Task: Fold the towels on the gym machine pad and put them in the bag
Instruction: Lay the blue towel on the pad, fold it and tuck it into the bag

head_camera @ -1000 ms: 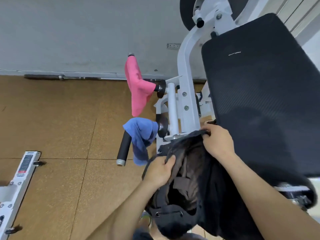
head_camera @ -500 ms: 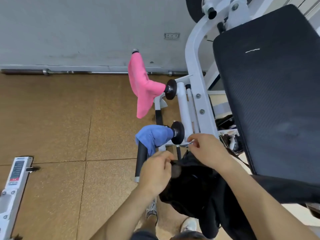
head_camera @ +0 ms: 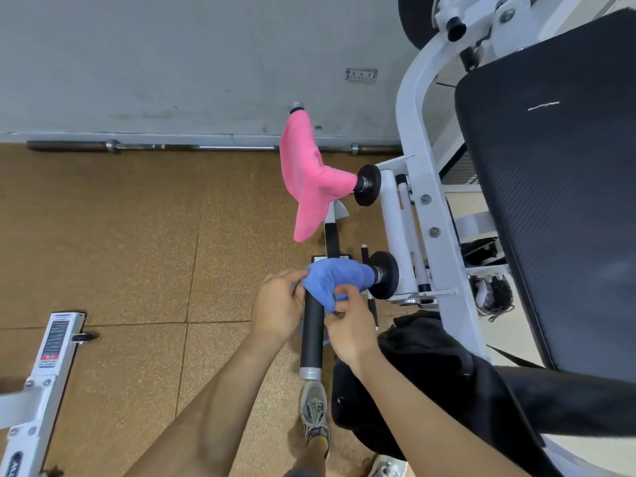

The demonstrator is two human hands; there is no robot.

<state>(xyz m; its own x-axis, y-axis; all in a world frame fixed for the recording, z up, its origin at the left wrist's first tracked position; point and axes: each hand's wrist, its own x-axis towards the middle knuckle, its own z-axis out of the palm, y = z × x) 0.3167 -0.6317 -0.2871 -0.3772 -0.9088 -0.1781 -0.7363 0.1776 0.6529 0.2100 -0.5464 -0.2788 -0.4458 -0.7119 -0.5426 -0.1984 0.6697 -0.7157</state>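
A blue towel [head_camera: 335,277] hangs over the lower black handle bar [head_camera: 312,333] of the white gym machine. My left hand [head_camera: 278,306] pinches its left edge and my right hand [head_camera: 347,321] grips its lower right corner. A pink towel [head_camera: 308,182] drapes over the upper handle, further from me. The black bag [head_camera: 430,370] lies slumped at the near end of the large black machine pad [head_camera: 557,201], just right of my right forearm, with neither hand on it.
The white machine frame [head_camera: 418,166] stands between the handles and the pad. A barbell [head_camera: 113,146] lies along the grey wall. Another white machine part [head_camera: 44,366] sits at lower left on the brown floor. My shoes [head_camera: 315,414] are below the handle.
Both hands let go of the black bag and moved up-left to the blue towel. The bag has dropped beside the pad's near end.
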